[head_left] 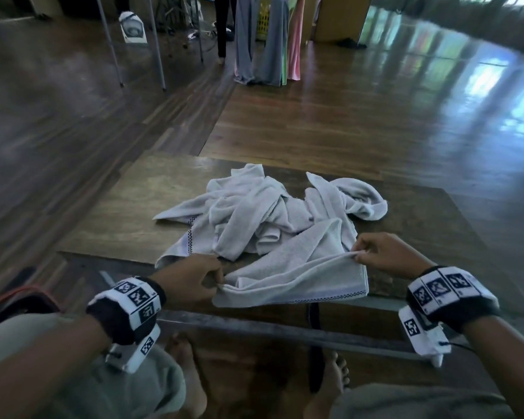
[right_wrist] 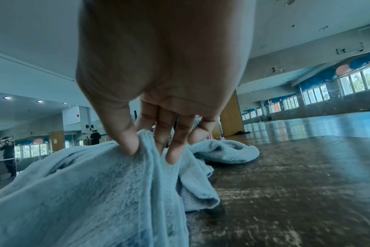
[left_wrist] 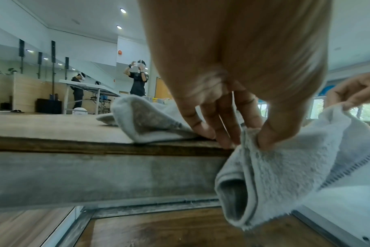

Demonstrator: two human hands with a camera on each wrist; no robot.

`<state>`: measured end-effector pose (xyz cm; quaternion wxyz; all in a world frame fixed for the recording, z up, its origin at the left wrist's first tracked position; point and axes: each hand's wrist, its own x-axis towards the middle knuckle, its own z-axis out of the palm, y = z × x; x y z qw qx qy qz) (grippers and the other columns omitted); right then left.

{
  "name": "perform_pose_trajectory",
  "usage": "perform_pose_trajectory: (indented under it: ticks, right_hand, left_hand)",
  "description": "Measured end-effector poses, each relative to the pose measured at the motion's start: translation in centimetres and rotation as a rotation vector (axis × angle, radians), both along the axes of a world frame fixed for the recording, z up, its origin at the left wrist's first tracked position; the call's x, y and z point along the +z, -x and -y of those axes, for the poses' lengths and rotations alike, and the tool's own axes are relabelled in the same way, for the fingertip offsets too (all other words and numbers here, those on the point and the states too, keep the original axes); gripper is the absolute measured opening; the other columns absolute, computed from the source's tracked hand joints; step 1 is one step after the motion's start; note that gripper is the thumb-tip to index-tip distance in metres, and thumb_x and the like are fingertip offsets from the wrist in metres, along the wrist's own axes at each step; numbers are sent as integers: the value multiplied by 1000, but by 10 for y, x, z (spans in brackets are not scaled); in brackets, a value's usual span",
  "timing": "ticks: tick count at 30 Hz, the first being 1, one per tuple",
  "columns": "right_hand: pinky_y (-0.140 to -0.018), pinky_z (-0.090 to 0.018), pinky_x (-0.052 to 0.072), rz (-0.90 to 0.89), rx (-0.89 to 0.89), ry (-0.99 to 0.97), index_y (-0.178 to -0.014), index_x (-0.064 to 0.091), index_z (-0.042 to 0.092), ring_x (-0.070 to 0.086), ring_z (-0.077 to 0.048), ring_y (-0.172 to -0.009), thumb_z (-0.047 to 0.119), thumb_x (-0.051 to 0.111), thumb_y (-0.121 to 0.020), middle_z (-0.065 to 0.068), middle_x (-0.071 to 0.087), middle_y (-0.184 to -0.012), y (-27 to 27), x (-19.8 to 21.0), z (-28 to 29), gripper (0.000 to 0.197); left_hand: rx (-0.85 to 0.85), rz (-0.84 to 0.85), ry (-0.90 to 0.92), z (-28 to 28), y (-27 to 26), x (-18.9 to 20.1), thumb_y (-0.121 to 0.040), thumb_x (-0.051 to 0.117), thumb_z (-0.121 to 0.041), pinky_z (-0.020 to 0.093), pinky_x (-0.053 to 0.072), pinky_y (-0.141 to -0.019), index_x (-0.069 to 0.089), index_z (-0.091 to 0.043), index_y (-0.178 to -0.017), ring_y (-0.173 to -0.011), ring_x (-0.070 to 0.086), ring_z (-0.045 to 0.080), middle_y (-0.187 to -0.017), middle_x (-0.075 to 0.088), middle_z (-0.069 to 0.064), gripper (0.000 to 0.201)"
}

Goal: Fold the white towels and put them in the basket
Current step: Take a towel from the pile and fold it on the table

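A white towel (head_left: 300, 273) with a checked hem hangs over the near edge of a low wooden table (head_left: 118, 213). My left hand (head_left: 194, 278) pinches its left corner between thumb and fingers, which the left wrist view shows as the towel (left_wrist: 285, 175) drooping below the thumb (left_wrist: 270, 133). My right hand (head_left: 375, 257) pinches the towel's right corner, and in the right wrist view the towel (right_wrist: 84, 192) sits between thumb and forefinger. Behind it lies a heap of crumpled white towels (head_left: 254, 216). No basket is in view.
My bare feet (head_left: 330, 379) stand on the wooden floor under the table's front rail (head_left: 285, 328). Hanging cloths (head_left: 266, 40) and a yellow crate (head_left: 262, 16) stand far back. Metal legs (head_left: 158, 43) rise at the back left. Other people (left_wrist: 137, 78) work at a distant table.
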<state>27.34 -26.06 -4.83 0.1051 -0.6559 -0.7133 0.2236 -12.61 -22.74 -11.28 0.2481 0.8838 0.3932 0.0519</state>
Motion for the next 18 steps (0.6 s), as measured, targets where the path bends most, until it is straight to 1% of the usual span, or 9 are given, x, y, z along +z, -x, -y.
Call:
perform_pose_trajectory:
  ticks: [2,5,8,10,11,13,15,16,18]
  right_hand:
    - [-60,-8,37,1,5,1,-77,63,26,56,6,-72,15,68,-82,17,62,-74,-1,-2,-1,12]
    - [-60,-8,37,0,14,-11,-77,63,26,56,6,-73,16,68,-82,17,62,-76,-1,-5,-2,12]
    - [-63,-13,40,-12,6,-33,-78,64,25,57,3,-76,16,67,-83,16,64,-78,1,-8,-2,11]
    - [-66,-16,42,-23,-12,-58,-80,65,24,59,0,-78,17,66,-83,14,65,-80,1,-8,-4,7]
    - [-68,-19,44,-30,-18,-72,-82,67,22,60,-2,-80,17,66,-83,13,65,-81,1,-7,-5,5]
    - [-73,-22,48,-42,-25,-97,-85,68,20,62,-5,-81,18,66,-84,10,67,-83,0,-3,-8,3]
    - [-73,-21,48,-44,-24,-129,-86,67,20,62,-3,-80,18,65,-85,10,67,-84,-3,11,-14,3]
    - [-70,-18,46,-40,-29,-155,-85,67,21,60,-1,-78,18,65,-85,10,67,-83,-5,21,-19,4]
    - [-65,-19,42,-49,-49,-230,-85,66,21,57,1,-74,17,65,-85,9,65,-80,-10,52,-33,4]
  left_hand:
    - [-40,39,-73,6,-6,-5,-73,64,-26,22,48,-77,61,-30,-80,-85,55,4,-95,59,-12,9]
    - [-117,124,-162,17,-17,-9,-71,62,-25,9,39,-77,63,-22,-78,-89,52,3,-101,61,-5,8]
    - [-143,189,-159,27,-27,-15,-75,59,-27,17,43,-77,61,-23,-81,-87,53,6,-95,63,-7,8]
    - [-70,220,-99,29,-30,-13,-76,56,-30,27,48,-73,58,-24,-82,-82,56,7,-89,65,-8,9]
    - [-18,256,-63,27,-30,-9,-76,56,-30,28,49,-69,57,-24,-81,-78,58,8,-86,66,-7,9]
    - [92,338,-30,19,-28,5,-76,58,-29,26,48,-61,55,-22,-79,-68,59,9,-77,65,-3,8]
    - [225,400,-117,1,-21,29,-74,59,-31,20,43,-56,52,-23,-74,-63,55,15,-68,60,-1,11]
    - [275,428,-163,-11,-17,46,-74,62,-26,18,40,-55,51,-24,-72,-64,54,16,-66,59,-1,12]
    - [335,441,-256,-38,-10,88,-76,69,-10,15,38,-55,51,-24,-71,-66,54,10,-66,58,-4,23]
